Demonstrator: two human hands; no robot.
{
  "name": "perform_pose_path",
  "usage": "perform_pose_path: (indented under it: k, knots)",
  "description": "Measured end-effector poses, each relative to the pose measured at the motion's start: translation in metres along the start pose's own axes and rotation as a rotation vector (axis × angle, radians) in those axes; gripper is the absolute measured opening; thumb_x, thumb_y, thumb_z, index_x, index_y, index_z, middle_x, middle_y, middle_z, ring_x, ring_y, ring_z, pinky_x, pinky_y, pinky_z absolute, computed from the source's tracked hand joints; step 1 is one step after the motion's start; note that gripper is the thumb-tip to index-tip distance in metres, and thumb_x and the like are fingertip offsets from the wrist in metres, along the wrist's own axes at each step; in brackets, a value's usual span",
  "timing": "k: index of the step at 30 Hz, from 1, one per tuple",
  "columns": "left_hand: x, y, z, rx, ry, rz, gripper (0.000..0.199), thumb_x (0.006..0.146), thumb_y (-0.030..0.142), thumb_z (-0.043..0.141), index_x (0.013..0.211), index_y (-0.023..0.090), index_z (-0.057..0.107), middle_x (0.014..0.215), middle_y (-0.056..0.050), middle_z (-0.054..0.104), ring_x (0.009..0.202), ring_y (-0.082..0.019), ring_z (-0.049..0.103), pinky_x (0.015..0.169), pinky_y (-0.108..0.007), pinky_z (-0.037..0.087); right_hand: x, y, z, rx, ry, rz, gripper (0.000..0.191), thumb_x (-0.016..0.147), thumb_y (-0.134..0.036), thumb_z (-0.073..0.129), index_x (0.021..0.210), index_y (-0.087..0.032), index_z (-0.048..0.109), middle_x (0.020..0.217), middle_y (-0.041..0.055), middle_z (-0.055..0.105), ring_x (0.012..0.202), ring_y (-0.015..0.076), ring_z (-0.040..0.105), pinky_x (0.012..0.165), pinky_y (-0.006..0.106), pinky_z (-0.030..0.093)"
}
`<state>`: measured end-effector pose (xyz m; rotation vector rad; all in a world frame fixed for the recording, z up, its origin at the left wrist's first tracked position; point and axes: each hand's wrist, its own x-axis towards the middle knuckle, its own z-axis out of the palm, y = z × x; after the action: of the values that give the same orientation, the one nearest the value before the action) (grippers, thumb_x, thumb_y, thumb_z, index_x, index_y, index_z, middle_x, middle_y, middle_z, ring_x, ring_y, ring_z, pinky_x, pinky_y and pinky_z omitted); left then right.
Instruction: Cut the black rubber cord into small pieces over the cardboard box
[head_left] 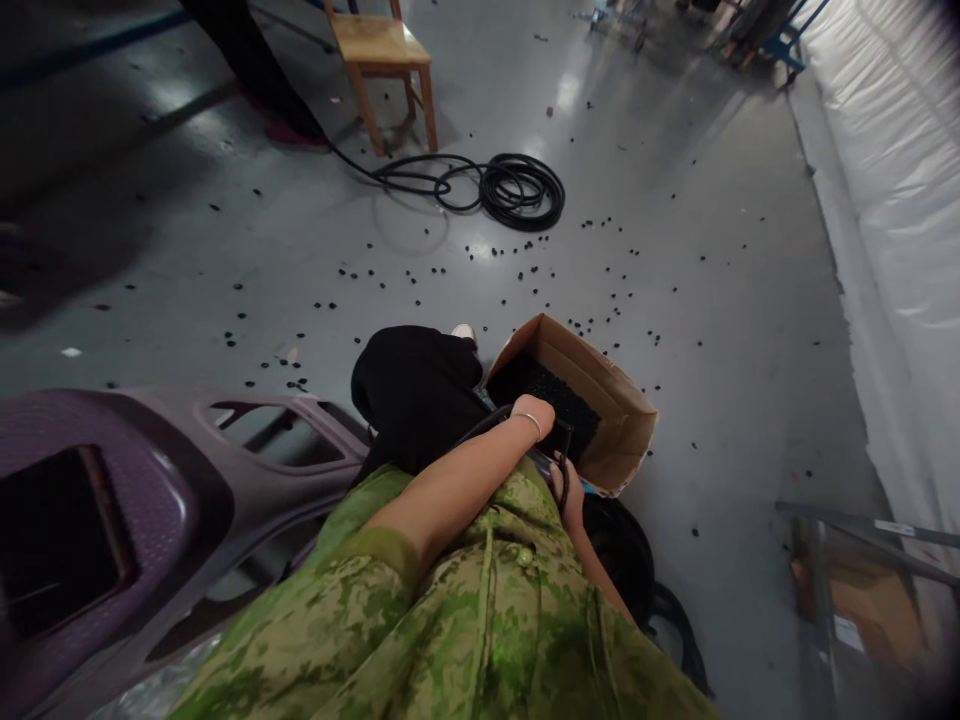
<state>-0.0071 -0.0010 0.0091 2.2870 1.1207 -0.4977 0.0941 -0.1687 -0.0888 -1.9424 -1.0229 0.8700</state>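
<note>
My left hand (pixel 534 413), with a thin bracelet at the wrist, is closed around a black hose (pixel 484 422) at the near side of an open cardboard box (pixel 626 415). Just below and to the right, my right hand (pixel 571 492) has its fingers wrapped round a black length that looks like part of the same hose. Many small black pieces (pixel 559 390) fill the bottom of the box. The exact grip of both hands is partly hidden, and the hose's end is hard to make out.
A black hose coil (pixel 523 192) lies on the floor ahead, near a wooden chair (pixel 382 45). Small black rings are scattered around. A purple plastic stool or chair (pixel 157 470) is at left, dark coils (pixel 619 555) at right hip, a metal frame (pixel 825 600) farther right.
</note>
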Motion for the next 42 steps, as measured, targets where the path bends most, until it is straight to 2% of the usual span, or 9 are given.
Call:
perform_pose_path:
  k: [2,4,9,15,34,42]
  knots:
    - [0.001,0.0,0.001,-0.001,0.006,0.002,0.032,0.089,0.014,0.044,0.108,0.013,0.07,0.11,-0.018,0.068,0.103,-0.023,0.065,0.084,-0.032,0.05,-0.003,-0.009,-0.004,0.084,-0.07,0.088,0.059,0.079,-0.058,0.05,0.115,-0.013,0.06,0.073,0.0058,0.068,0.063,0.0181,0.06,0.064,0.032,0.048]
    - [0.002,-0.001,0.002,-0.003,0.014,-0.002,0.032,0.089,0.014,0.044,0.107,0.013,0.07,0.11,-0.018,0.068,0.102,-0.024,0.065,0.083,-0.032,0.05,-0.004,-0.016,-0.007,0.155,-0.105,0.179,0.063,0.077,-0.061,0.052,0.116,-0.012,0.059,0.065,0.0031,0.065,0.053,0.016,0.055,0.055,0.03,0.045]
    - [0.002,0.0,0.002,-0.017,0.019,0.005,0.03,0.088,0.015,0.046,0.108,0.013,0.069,0.109,-0.018,0.069,0.102,-0.024,0.065,0.082,-0.032,0.05,-0.003,-0.023,-0.008,0.24,-0.119,0.308,0.061,0.072,-0.059,0.057,0.111,-0.012,0.058,0.064,0.0026,0.065,0.047,0.0158,0.054,0.046,0.027,0.04]
    - [-0.004,0.002,-0.001,0.015,-0.018,0.049,0.031,0.089,0.014,0.045,0.109,0.011,0.068,0.11,-0.018,0.068,0.103,-0.026,0.064,0.082,-0.034,0.05,-0.002,-0.025,-0.006,0.299,-0.091,0.295,0.054,0.072,-0.053,0.059,0.108,-0.013,0.059,0.06,0.0004,0.064,0.046,0.0159,0.054,0.045,0.026,0.04]
    - [-0.007,0.004,-0.002,0.043,-0.018,0.075,0.031,0.089,0.015,0.046,0.109,0.012,0.068,0.11,-0.017,0.069,0.103,-0.024,0.064,0.083,-0.032,0.049,-0.007,-0.035,-0.007,0.25,-0.081,0.312,0.06,0.073,-0.059,0.055,0.111,-0.012,0.057,0.065,0.0025,0.064,0.053,0.0178,0.055,0.05,0.028,0.039]
    - [-0.003,0.005,0.003,0.11,-0.004,0.127,0.032,0.09,0.013,0.042,0.106,0.012,0.071,0.108,-0.017,0.069,0.103,-0.024,0.064,0.084,-0.033,0.049,-0.005,-0.03,-0.007,0.174,-0.071,0.224,0.06,0.076,-0.062,0.049,0.108,-0.012,0.061,0.062,0.0014,0.062,0.049,0.0156,0.052,0.05,0.028,0.04]
